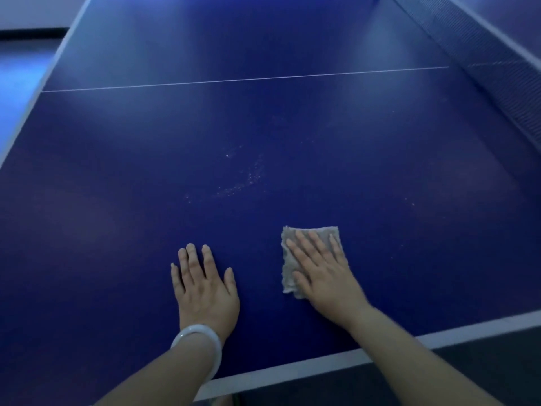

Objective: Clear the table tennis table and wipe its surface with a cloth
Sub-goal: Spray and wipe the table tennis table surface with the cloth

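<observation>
Both hands lie flat: our right hand (322, 271) presses the soft, limp cloth (310, 256) mid-fold; left hand (205, 285) rests on the table (263, 127).

cloth (311, 253) on table (263, 127) — net (491, 68) far right

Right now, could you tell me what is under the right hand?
A grey cloth lies flat under the right hand, which presses it onto the blue table. The hand covers the cloth's middle, and the table surface beneath the cloth cannot be seen.
</observation>
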Demonstrator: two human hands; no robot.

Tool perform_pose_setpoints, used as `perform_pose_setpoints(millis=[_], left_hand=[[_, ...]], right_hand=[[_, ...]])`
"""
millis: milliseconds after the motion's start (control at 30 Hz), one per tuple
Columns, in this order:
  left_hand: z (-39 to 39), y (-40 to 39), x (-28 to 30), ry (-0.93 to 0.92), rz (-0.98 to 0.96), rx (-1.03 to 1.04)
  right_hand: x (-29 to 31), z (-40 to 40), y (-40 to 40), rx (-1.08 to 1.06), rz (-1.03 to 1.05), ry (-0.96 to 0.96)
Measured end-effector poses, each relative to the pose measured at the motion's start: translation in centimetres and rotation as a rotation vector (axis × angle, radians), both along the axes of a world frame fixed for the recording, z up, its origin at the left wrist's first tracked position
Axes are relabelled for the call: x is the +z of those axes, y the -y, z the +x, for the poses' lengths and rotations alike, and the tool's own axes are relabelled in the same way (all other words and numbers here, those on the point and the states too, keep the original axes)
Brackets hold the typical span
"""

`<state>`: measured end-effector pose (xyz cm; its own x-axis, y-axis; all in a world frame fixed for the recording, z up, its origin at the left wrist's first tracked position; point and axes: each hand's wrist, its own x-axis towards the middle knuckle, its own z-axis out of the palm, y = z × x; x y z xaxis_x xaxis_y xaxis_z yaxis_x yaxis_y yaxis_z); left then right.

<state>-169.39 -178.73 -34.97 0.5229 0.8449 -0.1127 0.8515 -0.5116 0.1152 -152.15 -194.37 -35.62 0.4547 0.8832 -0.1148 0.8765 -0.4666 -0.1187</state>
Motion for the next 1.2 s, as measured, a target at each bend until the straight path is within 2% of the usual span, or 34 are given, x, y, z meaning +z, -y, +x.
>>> perform_pose_setpoints(millis=[67,167,233,300,400,467,700,833,933,1033,1133,1200], left_hand=[[0.0,0.0,0.0,-0.002,-0.001,0.004],[0.0,0.1,0.0,0.006,0.004,0.003],[0.0,0.1,0.0,0.008,-0.002,0.001],[0.0,0.1,-0.1,0.009,0.002,-0.003],[0.0,0.1,0.0,0.025,0.001,-0.002],[0.0,0.1,0.0,0.015,-0.004,-0.004],[0.7,0.4,0.6,-0.034,-0.002,-0.042],[5.3,3.7,1.0,0.103,-0.021,-0.315],[11.2,6.7,1.0,0.174,-0.04,-0.439],[16.1,7.9,0.3,0.127,-0.079,-0.418],[17.6,8.5,-1.0,0.055,-0.03,-0.387],[17.6,8.7,-1.4,0.046,0.015,-0.376]], right_hand=[[0.0,3.0,2.8,-0.15,-0.022,0.019],[0.5,6.1,6.5,-0.757,-0.014,-0.063],[0.8,4.6,6.4,-0.928,0.004,-0.1],[0.7,1.1,4.8,-0.804,0.044,-0.044],[0.3,-5.0,3.2,-0.317,0.047,-0.001],[-0.1,-6.3,4.4,-0.15,0.023,-0.018],[0.2,-3.4,9.5,-0.318,-0.008,0.01],[0.1,-3.4,9.2,-0.346,-0.002,0.0],[0.1,-2.7,10.0,-0.274,0.019,-0.04],[0.0,-0.3,13.0,-0.171,0.005,-0.046],[0.1,4.6,18.1,-0.344,-0.026,-0.025],[0.3,8.4,20.9,-0.626,-0.019,-0.065]])
